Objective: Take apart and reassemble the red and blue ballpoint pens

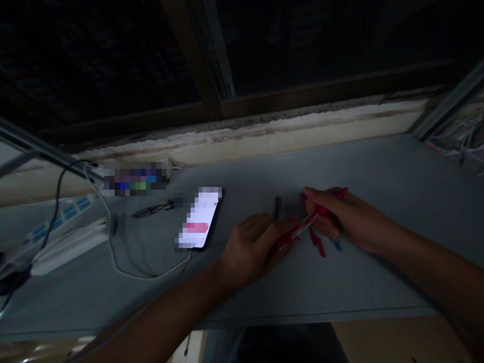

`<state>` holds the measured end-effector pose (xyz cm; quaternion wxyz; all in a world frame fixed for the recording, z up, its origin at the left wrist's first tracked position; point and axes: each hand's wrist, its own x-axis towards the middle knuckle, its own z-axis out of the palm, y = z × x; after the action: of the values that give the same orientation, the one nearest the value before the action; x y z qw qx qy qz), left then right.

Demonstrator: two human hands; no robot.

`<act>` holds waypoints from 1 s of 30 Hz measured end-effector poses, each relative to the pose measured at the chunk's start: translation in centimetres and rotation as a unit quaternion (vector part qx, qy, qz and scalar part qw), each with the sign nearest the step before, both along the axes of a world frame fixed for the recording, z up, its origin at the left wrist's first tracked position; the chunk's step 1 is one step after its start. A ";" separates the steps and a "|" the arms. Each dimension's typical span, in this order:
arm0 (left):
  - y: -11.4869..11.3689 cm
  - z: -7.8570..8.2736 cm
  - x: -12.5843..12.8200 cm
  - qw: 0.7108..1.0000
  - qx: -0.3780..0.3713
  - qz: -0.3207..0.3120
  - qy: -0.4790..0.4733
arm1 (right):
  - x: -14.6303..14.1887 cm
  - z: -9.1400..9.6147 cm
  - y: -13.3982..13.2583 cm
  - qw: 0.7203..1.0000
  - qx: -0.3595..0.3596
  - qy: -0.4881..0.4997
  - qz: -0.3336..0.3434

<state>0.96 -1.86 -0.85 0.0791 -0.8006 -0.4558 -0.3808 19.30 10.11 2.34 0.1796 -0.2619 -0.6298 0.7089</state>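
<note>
My left hand (252,248) rests on the grey table (340,282), fingers curled round the red-capped end of a clear pen (302,228). My right hand (342,216) grips the other part of the same pen and also holds several more red pens, whose ends stick out above and below the fingers. A blue pen tip (336,245) shows under this hand. A dark pen cap or small pen (278,205) lies on the table just beyond my left hand.
A lit phone (199,219) lies left of my hands, its white cable (124,262) looping to a power strip (68,242) at the far left. A black pen (153,207) lies near the phone. A window sill (264,136) runs behind the table.
</note>
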 end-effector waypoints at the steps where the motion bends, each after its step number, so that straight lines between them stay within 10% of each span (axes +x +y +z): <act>1: 0.0 0.2 0.0 1.000 0.018 0.005 0.013 | 0.0 0.1 -0.2 1.000 -0.014 0.007 -0.012; 9: -0.2 1.4 -0.3 0.995 0.044 0.021 0.089 | 0.2 0.5 -0.9 0.997 -0.069 0.012 -0.023; 15: -0.3 0.9 0.2 0.996 -0.080 0.021 -0.028 | 0.0 -0.9 -0.3 0.999 -0.041 0.026 -0.025; 23: -0.1 1.1 0.2 0.901 -0.364 -0.046 -0.233 | 0.7 -0.6 0.9 0.990 0.137 -0.013 0.014; 30: 0.4 1.3 -0.9 0.850 -0.439 -0.043 -0.288 | 1.3 1.0 2.8 0.978 0.182 0.026 0.101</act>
<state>0.05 -1.43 0.40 -0.4317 -0.6254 -0.5427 -0.3578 20.57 12.89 3.30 0.1674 -0.1414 -0.7667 0.6034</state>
